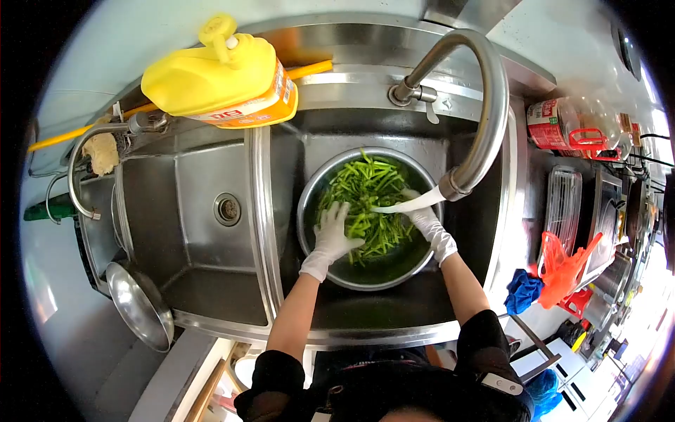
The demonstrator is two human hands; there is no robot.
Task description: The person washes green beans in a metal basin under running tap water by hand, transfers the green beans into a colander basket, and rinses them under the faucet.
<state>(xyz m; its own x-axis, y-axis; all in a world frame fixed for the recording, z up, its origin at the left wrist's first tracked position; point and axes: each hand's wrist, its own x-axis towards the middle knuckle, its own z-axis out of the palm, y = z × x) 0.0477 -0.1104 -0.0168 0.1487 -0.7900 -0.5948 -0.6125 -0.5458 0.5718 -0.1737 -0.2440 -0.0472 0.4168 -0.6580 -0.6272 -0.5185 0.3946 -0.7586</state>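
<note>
A round metal basin (307,247) stands in the right-hand sink bowl and holds cut green vegetable stems (365,184) in water. My left hand (333,238), in a white glove, lies on the left side of the stems with its fingers spread. On the right, my right hand (427,222), also gloved in white, reaches over the basin rim and touches the stems. Its fingers look stretched out, partly hidden by the stream. Water (408,206) runs from the curved metal faucet (496,105) into the basin, passing right by that hand.
At left is a second sink bowl (204,246) with a drain. A yellow jug (218,81) stands on the back ledge. A metal bowl (140,306) leans at the far left. To the right are large plastic bottles (573,126), a wire rack (562,204) and a red bag (562,267).
</note>
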